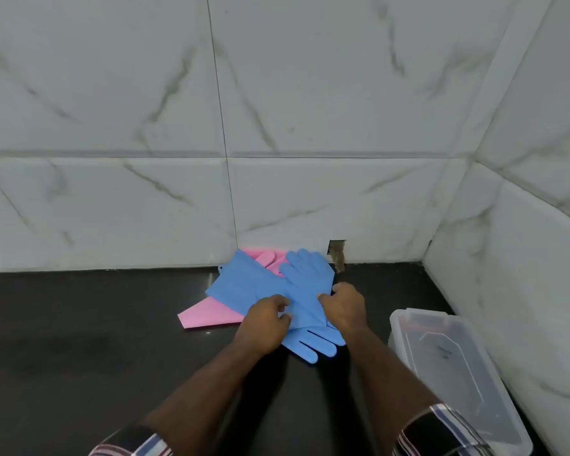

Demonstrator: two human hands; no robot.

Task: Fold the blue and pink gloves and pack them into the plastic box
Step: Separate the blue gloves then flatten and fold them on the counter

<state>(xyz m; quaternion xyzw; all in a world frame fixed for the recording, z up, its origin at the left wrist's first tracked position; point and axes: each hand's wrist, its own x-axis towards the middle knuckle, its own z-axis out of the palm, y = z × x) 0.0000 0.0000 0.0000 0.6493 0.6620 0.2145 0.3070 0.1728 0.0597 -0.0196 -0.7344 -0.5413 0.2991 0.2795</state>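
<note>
Two blue gloves lie crossed on the black counter by the wall. One blue glove has its cuff at the upper left; the other blue glove runs toward me, fingers pointing at the near edge. Pink gloves lie beneath them, showing at the lower left and by the wall. My left hand pinches the blue glove's left edge with curled fingers. My right hand grips its right edge. The clear plastic box stands to the right, lid on.
The black counter meets marble-tiled walls at the back and right, forming a corner. A small broken hole in the wall sits just behind the gloves. The box lies close to the right wall.
</note>
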